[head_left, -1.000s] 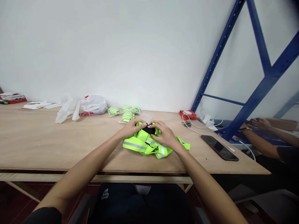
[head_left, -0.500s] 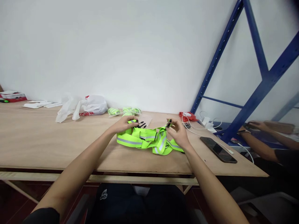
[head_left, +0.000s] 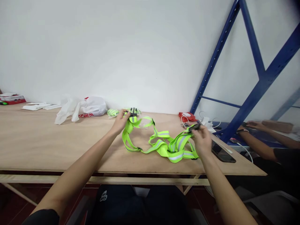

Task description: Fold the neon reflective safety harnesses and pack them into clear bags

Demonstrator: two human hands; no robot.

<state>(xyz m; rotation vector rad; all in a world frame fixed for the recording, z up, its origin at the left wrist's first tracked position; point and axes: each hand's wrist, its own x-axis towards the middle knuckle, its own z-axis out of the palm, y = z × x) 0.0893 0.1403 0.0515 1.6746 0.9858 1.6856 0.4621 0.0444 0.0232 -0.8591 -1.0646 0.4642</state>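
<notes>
A neon-yellow reflective harness [head_left: 159, 144] with silver stripes and black clips hangs loosely between my hands, its straps looped and twisted just over the table. My left hand [head_left: 120, 122] pinches one end by a black pronged buckle [head_left: 133, 113]. At the other end, my right hand [head_left: 202, 139] is closed on a dark buckle half [head_left: 194, 127]. Some straps on the right bunch up below that hand and appear to touch the wood.
Behind the harness lie several bundled striped straps [head_left: 112, 112] in clear wrapping. White plastic bags [head_left: 93, 106] and papers [head_left: 35, 106] are further left. To the right are a phone [head_left: 222, 152], a red cloth [head_left: 187, 116], white cables and a blue rack [head_left: 248, 97]. Another person's arms [head_left: 255, 142] show beyond it.
My hands have moved apart, the right one outward to the right and the left slightly up. The bunched harness has stretched out into open loops between them.
</notes>
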